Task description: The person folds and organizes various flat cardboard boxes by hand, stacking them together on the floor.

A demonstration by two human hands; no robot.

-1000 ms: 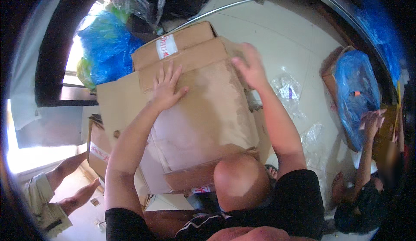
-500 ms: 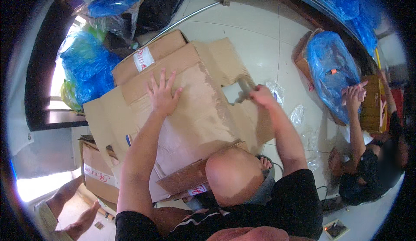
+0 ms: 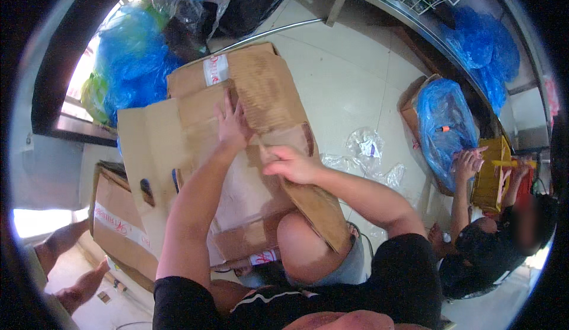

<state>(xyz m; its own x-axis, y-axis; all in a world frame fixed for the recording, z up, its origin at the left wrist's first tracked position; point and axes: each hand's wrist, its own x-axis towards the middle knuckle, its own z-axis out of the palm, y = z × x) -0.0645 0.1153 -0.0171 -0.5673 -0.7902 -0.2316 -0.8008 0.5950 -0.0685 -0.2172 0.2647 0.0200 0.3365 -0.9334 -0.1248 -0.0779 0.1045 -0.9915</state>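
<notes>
A large flattened cardboard box (image 3: 201, 146) lies in front of me, partly over my knee. My left hand (image 3: 235, 127) presses on it with fingers stretched out. My right hand (image 3: 293, 164) is closed on the edge of the cardboard flap (image 3: 311, 208), which stands folded up and tilts over toward the left. The fingertips of my right hand are partly hidden by the flap. Beyond my left hand is another part of the cardboard (image 3: 267, 87), with worn brown patches.
Blue plastic bags (image 3: 139, 63) are heaped at the left. A taped carton (image 3: 121, 217) stands at the lower left beside another person's legs. Clear plastic (image 3: 364, 146) lies on the floor. At right, a co-worker (image 3: 498, 247) handles something by a blue-lined box (image 3: 444, 128) and a yellow crate (image 3: 492, 173).
My right hand has moved left, folding the right-hand flap up and over. My left hand has shifted slightly right and stays on the cardboard. The view has turned somewhat.
</notes>
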